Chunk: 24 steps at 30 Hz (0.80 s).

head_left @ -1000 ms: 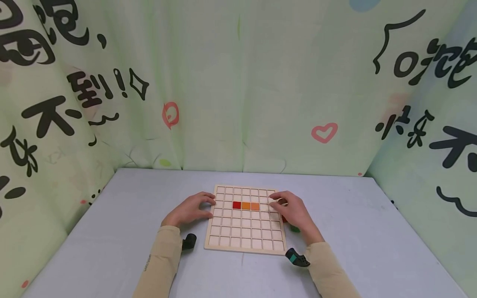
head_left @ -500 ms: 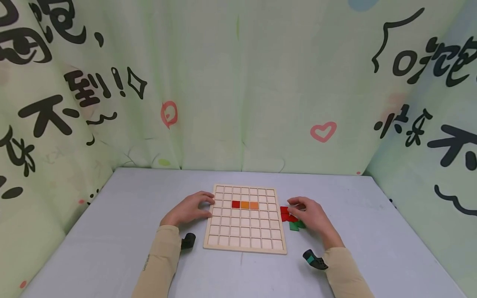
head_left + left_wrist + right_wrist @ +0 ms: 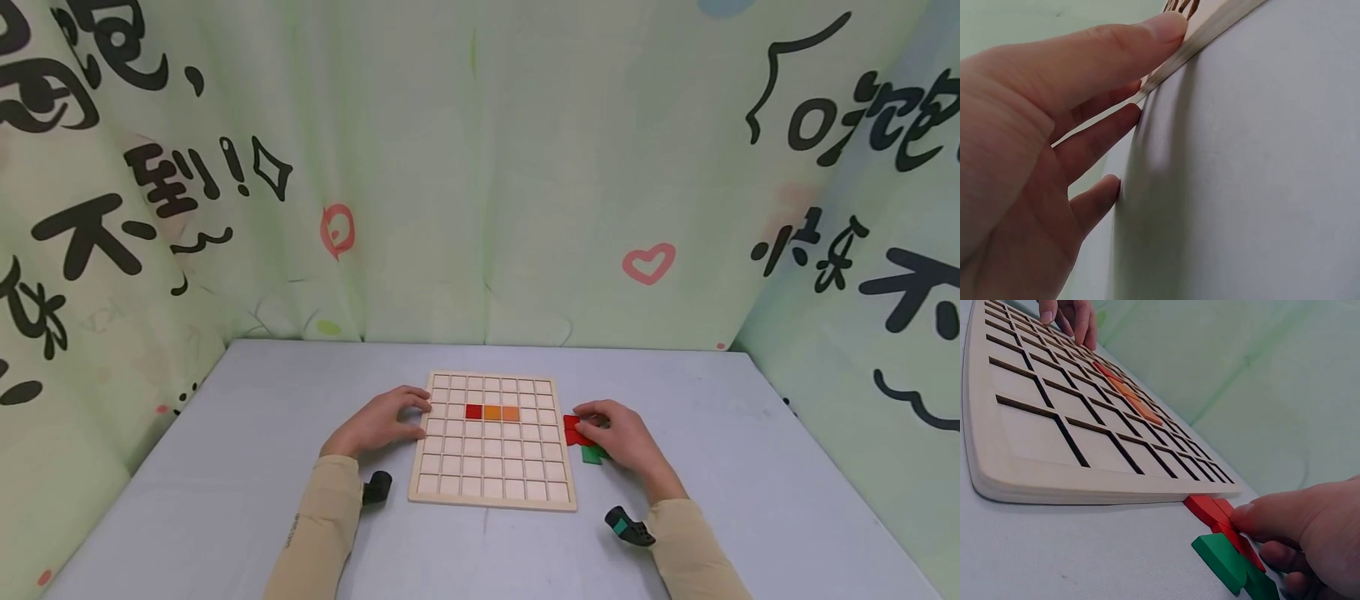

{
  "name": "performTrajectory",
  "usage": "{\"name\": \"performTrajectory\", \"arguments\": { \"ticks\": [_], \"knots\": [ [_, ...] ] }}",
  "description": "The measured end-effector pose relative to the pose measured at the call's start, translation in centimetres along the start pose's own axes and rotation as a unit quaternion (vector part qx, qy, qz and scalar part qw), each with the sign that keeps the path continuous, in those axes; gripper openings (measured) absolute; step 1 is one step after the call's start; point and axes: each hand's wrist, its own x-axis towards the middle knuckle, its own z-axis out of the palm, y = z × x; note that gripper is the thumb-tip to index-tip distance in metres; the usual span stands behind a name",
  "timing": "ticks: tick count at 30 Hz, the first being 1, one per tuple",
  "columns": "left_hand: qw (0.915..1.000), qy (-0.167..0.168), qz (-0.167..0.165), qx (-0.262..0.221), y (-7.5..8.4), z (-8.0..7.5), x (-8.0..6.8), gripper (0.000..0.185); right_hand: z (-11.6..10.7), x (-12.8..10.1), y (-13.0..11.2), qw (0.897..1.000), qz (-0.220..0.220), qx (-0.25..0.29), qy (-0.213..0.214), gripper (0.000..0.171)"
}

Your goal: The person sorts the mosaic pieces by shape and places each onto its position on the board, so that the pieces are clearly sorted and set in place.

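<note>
A pale wooden grid board point(image 3: 480, 500) lies flat on the table. In its grid sit one red square tile point(image 3: 474, 412) and two orange square tiles point(image 3: 501, 412), side by side. My left hand point(image 3: 382, 418) touches the board's left edge with relaxed fingers; the left wrist view has the thumb at the rim. Beside the right edge, my right hand point(image 3: 618, 429) is over a cluster of red tiles point(image 3: 1210, 509), its thumb against one of them. The index fingertip is hidden in the right wrist view, so whether it pinches the tile I cannot tell. Green tiles point(image 3: 1219, 556) lie in front.
A white-covered table point(image 3: 225, 500) carries everything. Printed curtains point(image 3: 420, 167) enclose the back and both sides. A small black device point(image 3: 377, 487) sits at the left wrist, and another black device point(image 3: 630, 527) is at the right wrist.
My right hand has left the board's right part and gone right, to the red tiles beside it. Those tiles, covered before, now show. The left hand stays at the board's edge.
</note>
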Motion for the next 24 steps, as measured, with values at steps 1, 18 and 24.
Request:
{"name": "performTrajectory", "arguments": {
  "ticks": [1,18,24],
  "knots": [
    [1.0000,0.000,0.001,0.000,-0.03,0.01,-0.04,0.034,0.04,-0.01,-0.01,1.000,0.000,-0.002,0.000,0.028],
    [0.9999,-0.002,-0.005,0.009,0.05,-0.18,-0.17,0.035,0.30,0.45,-0.36,1.000,0.011,-0.013,0.002,0.027],
    [1.0000,-0.004,0.000,0.008,0.24,-0.16,-0.10,0.035,0.15,0.51,-0.05,0.999,0.023,-0.021,0.014,0.028]
  ]
}}
